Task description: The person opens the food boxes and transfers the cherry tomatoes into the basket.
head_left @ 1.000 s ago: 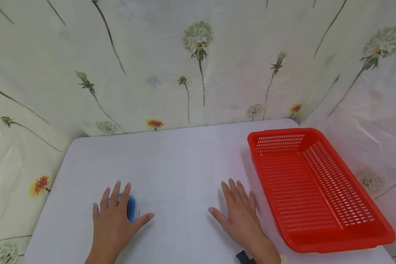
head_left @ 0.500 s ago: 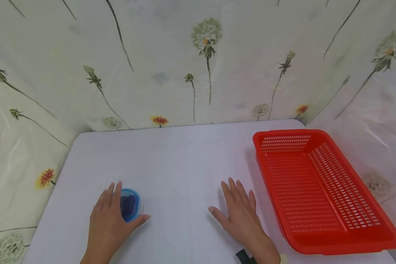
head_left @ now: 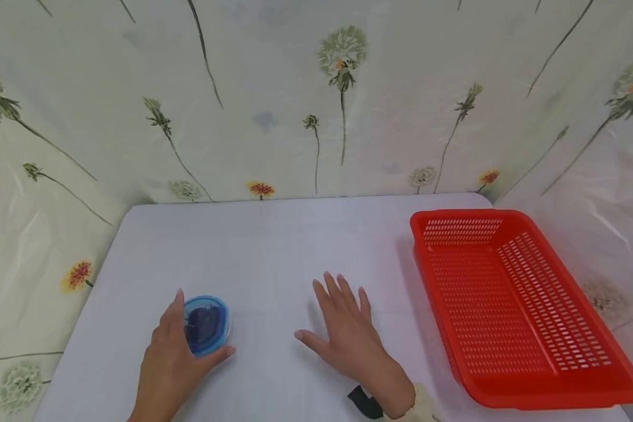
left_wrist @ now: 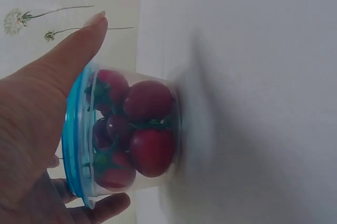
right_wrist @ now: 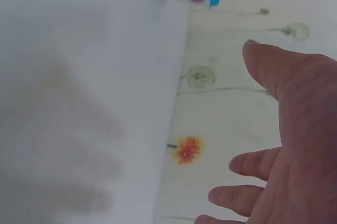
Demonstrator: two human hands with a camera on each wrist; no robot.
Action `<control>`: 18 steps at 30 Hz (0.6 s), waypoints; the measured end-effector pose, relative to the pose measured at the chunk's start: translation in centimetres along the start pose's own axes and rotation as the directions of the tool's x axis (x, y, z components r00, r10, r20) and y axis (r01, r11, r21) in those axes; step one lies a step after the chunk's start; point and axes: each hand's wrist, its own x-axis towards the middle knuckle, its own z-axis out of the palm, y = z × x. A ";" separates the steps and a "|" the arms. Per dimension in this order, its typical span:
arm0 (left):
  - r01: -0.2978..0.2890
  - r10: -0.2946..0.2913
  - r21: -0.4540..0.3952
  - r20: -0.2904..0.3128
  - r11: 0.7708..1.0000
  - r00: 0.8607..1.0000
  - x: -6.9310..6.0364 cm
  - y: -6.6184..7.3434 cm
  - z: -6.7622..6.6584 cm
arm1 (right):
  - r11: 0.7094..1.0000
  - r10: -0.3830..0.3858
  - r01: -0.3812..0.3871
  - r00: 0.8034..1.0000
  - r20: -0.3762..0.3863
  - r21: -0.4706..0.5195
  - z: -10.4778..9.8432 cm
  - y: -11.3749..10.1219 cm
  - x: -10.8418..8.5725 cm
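Observation:
A clear tub with a blue lid stands on the white table at the left. Through its wall in the left wrist view show several small red tomatoes with green stems. My left hand is around the lid's left and near sides, thumb and fingers spread apart; whether they press on it is hard to tell. Over the middle of the table, my right hand has its fingers spread and holds nothing. In the right wrist view its thumb and fingers reach out, apart from the tub.
A red plastic basket with slotted sides stands at the table's right edge. The white table ends at the back against a flower-printed sheet. A black strap shows at the right wrist.
My left hand has turned and its fingers have moved off the lid's top to its side, uncovering the lid. My right hand has shifted left, away from the basket. The head view has panned slightly.

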 end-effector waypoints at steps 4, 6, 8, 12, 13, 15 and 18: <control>0.055 -0.055 -0.004 0.044 0.998 0.998 0.1 -0.1 0.1 | 0.994 -0.104 0.105 0.994 0.036 -0.025 0.2 -2.1 1.4; 0.066 -0.066 0.001 0.041 0.998 0.997 0.1 -0.2 0.4 | 0.988 -0.151 0.153 0.987 0.055 -0.027 0.3 -3.0 2.0; 0.068 -0.068 0.003 0.030 0.998 0.997 0.2 -0.4 0.6 | 0.981 -0.191 0.193 0.979 0.072 -0.022 0.5 -3.7 2.6; 0.054 -0.054 0.006 0.001 0.999 0.999 0.1 -0.6 1.0 | 0.967 -0.249 0.252 0.964 0.087 -0.022 1.0 -4.9 3.5; 0.051 -0.051 0.007 -0.003 0.999 0.999 0.1 -0.6 1.0 | 0.965 -0.260 0.263 0.961 0.090 -0.020 1.1 -5.2 3.7; 0.042 -0.042 0.008 -0.015 0.999 0.999 0.0 -0.7 1.1 | 0.957 -0.285 0.288 0.954 0.094 -0.019 1.4 -5.8 4.1; 0.019 -0.019 -0.002 -0.047 1.000 0.999 -0.1 -0.9 1.1 | 0.943 -0.327 0.331 0.940 0.097 -0.024 1.8 -6.8 4.7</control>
